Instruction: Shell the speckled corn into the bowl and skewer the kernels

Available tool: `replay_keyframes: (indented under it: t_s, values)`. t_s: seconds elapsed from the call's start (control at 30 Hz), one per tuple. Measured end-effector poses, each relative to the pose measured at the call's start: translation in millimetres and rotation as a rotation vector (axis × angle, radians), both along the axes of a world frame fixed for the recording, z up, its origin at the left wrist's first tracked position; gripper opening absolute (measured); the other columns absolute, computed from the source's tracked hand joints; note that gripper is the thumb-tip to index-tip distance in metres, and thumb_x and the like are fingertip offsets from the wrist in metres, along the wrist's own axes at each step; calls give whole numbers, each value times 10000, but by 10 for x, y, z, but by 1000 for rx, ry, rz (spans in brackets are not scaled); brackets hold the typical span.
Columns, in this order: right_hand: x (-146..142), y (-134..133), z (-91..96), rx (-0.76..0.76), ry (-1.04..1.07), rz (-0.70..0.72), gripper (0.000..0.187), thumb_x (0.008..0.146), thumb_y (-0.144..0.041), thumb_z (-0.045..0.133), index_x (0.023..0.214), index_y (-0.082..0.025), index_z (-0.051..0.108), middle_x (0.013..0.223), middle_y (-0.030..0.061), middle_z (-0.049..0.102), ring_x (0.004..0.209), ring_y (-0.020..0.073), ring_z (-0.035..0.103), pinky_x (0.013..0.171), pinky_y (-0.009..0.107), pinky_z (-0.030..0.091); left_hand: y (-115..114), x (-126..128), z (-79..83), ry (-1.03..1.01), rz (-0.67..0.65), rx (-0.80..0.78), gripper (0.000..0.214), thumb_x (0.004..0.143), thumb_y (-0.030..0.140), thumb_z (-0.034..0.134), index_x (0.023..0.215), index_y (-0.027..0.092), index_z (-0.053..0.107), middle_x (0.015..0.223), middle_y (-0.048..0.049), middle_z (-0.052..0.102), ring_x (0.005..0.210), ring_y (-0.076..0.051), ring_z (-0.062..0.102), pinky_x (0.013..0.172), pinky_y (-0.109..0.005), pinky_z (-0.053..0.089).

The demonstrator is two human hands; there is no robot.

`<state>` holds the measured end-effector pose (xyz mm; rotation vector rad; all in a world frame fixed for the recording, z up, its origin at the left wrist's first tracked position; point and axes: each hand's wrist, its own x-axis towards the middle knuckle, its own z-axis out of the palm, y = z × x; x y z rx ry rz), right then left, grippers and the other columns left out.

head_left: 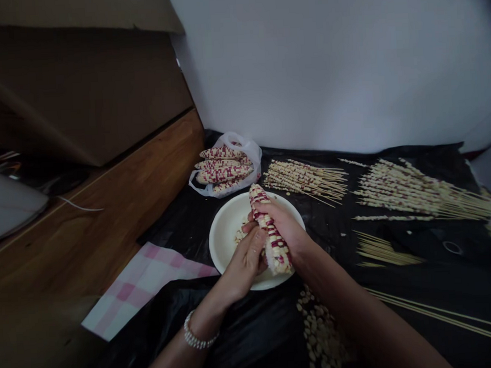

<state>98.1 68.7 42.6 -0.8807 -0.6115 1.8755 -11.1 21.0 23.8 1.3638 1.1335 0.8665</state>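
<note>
Dead centre now, a round white bowl [222, 248] sits on a black plastic sheet [248, 321], with a cream-and-purple corn cob [277, 247] over it, between the left hand [242, 259] and right hand [283, 221]. Just behind the bowl, there's a translucent white plastic bag [254, 155], more speckled cobs [223, 174] inside. Swing right: a small bundle of kernel-threaded wooden skewers [296, 177], and farther right a larger threaded bundle [402, 189], thin bare wooden sticks [384, 249] before it. Loose pale kernels [321, 334] lie in front; a pink-and-white checked cloth [139, 288], left.
</note>
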Motion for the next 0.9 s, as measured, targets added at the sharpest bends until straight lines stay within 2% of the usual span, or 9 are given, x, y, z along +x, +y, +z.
replay_keyframes:
  t_s: [0.1, 0.2, 0.27, 0.43, 0.67, 0.8, 0.9]
  values:
    - [-35, -19, -25, 70, -43, -91, 289, 692, -351, 675, 904, -248, 507, 673, -44, 622, 558, 170, 636, 530, 302, 510, 21, 26, 22, -69, 16, -83, 527, 920, 595, 297, 1108, 187, 573, 957, -77, 659, 849, -214, 602, 683, -321, 482]
    - [-87, -54, -39, 117, -75, -118, 300, 709, -377, 684, 921, -252, 511, 671, -50, 617, 597, 166, 646, 553, 289, 514, 29, 50, 45, 15, 83, 66, 534, 924, 577, 319, 1107, 165, 605, 1086, -105, 659, 1042, -243, 578, 909, -368, 441]
    - [-114, -74, -39, 138, -68, -108, 305, 721, -404, 679, 921, -246, 511, 665, -48, 610, 602, 165, 647, 557, 286, 514, 20, 55, 37, 96, 129, 156, 515, 933, 548, 335, 1064, 143, 626, 1098, -118, 660, 1062, -247, 569, 971, -377, 396]
    - [-133, -81, -45, 121, 4, -75, 279, 720, -365, 670, 903, -239, 501, 664, -46, 617, 612, 177, 656, 552, 291, 517, -21, 37, -15, 138, 149, 193, 501, 961, 503, 282, 1039, 148, 626, 1078, -117, 662, 1004, -241, 587, 915, -376, 421]
    - [-86, -45, -50, 8, 59, -8, 216, 717, -346, 633, 865, -225, 532, 642, -29, 635, 559, 174, 643, 534, 297, 515, -29, -6, 11, 89, 103, 173, 412, 943, 491, 364, 984, 171, 620, 1011, -94, 655, 996, -240, 566, 908, -363, 429]
    - [-57, -38, -24, -31, 48, 31, 205, 729, -367, 624, 838, -213, 542, 611, -17, 625, 523, 171, 618, 520, 297, 500, -5, -15, -28, -19, 97, 2, 444, 919, 548, 377, 1010, 184, 617, 927, -71, 663, 869, -223, 590, 761, -340, 481]
    - [-71, -52, -28, 68, -4, -59, 239, 743, -404, 648, 859, -224, 541, 629, -44, 602, 522, 137, 592, 511, 258, 476, 45, 7, -56, -154, 149, -129, 516, 909, 597, 338, 1130, 206, 592, 923, -54, 677, 825, -218, 612, 696, -336, 492]
